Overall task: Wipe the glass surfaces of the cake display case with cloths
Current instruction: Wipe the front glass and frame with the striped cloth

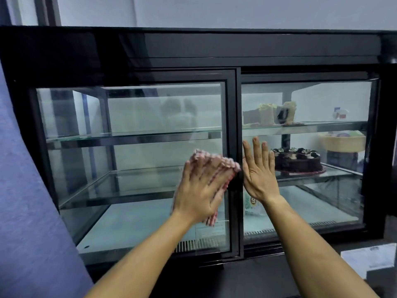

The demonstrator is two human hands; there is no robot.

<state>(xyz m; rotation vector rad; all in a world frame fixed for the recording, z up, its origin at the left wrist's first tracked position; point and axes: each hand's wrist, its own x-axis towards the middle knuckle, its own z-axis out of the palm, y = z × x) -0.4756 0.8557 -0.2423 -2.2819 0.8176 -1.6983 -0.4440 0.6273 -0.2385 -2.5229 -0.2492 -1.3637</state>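
1. The fingers of the left hand [202, 190] are held straight and slightly spread, pressed flat onto a red-and-white cloth [217, 166]; the hand is motion-blurred, so finer detail cannot be told.
2. The cloth is trapped between that palm and the left sliding glass door [133, 164], near the door's right edge, with its lower end hanging out below the hand.
3. The fingers of the right hand [258, 173] are held straight and close together, pointing up, and the palm is laid flat against the right glass door [311, 203], just beside the central black frame post [236, 147]. Nothing is held in it.
4. The two hands are set near each other, one on either side of the post, with both bare forearms reaching in from the near edge.
5. The doors belong to a black-framed cake display case [193, 48] with glass shelves.
6. Behind the right door, a chocolate cake [297, 160] is seen on the middle shelf, just right of the right hand, and cake slices [272, 114] on the upper shelf.
7. A printed packet [252, 206] is partly hidden below the right wrist.
8. Blue fabric [28, 190] is seen at the near left.
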